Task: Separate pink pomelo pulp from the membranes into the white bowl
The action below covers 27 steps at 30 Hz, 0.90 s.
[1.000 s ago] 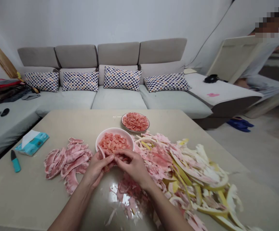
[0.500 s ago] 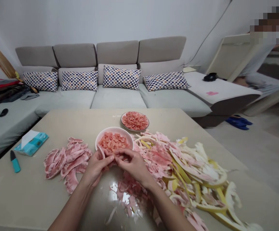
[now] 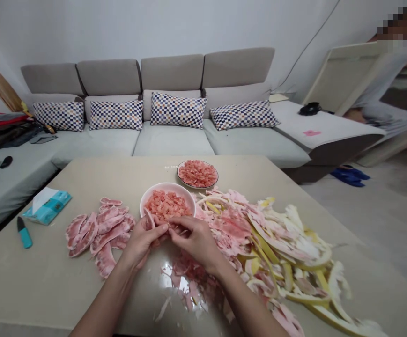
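Observation:
Over the near edge of a white bowl (image 3: 191,202), my left hand (image 3: 140,242) is closed around a pink pomelo segment (image 3: 149,218), whose pale skin shows beside the thumb. My right hand (image 3: 196,239) pinches at the same segment, its fingertips meeting my left thumb; the exact contact is partly hidden by the fingers. Peeled pomelo pulp (image 3: 168,204) in small pieces fills the bowl. Left of my hands lies a pile of pomelo segments (image 3: 109,229) in their skins. Behind the bowl, a dark-rimmed plate (image 3: 216,181) holds more pulp.
Pomelo peels (image 3: 287,267) and torn membranes (image 3: 229,224) cover the table's right side. Scraps (image 3: 189,290) lie below my hands. A teal-handled knife (image 3: 25,235) and a tissue pack (image 3: 52,208) lie at left. Beyond the table stands a sofa (image 3: 171,140); a person (image 3: 386,112) is at far right.
The view has shifted slightly. My hands stay together over the bowl's near edge, with only small finger movement on the pomelo segment.

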Available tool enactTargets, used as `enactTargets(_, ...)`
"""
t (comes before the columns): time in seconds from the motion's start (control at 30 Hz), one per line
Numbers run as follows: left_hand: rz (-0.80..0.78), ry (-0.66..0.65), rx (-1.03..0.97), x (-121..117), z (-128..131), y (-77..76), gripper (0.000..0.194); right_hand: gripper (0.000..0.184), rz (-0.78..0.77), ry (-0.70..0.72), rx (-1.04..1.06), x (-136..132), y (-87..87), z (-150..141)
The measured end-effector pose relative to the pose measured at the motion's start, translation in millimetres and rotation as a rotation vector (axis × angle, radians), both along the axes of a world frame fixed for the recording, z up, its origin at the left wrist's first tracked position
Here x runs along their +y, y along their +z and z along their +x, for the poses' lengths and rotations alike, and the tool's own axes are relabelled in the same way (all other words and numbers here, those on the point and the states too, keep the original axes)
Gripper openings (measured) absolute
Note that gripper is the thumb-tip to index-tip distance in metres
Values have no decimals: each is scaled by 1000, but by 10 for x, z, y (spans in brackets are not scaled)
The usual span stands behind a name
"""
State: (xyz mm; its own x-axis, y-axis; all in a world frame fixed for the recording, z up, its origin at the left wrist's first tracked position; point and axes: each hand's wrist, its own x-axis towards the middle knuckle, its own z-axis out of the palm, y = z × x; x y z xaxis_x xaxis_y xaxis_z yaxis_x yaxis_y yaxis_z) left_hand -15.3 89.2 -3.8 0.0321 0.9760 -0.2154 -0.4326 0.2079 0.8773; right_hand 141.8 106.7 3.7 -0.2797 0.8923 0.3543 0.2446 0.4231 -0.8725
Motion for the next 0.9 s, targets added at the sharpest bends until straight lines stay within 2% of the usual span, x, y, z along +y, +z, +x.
enactTargets(0.13, -11, 6, 34, 9, 28, -4, 30, 20, -98, 13, 49, 13, -25, -2)
enactTargets(0.37, -11, -38, 2, -5, 37, 11, 28, 21, -429, 105, 245, 84, -86, 44)
enactTargets(0.5, 10, -62, -49, 19, 17, -1, 24, 29, -608, 160, 385, 138, -113, 78)
enactTargets(0.57, -13, -24, -41, 47, 8, -9, 24, 32, -557, 87, 337, 161, -112, 81)
enactTargets(0.73, -38, 98, 25, 115, 0, 6, 27, 28, -209, -162, 33, 203, -123, 92)
enactTargets(0.8, -29, 139, -42, 125, -9, 33, 25, 27, -161, -190, -3, 203, -131, 114)
enactTargets(0.9, -28, 174, -277, 105, -32, 86, 17, 26, -146, -192, -6, 149, -103, 137)
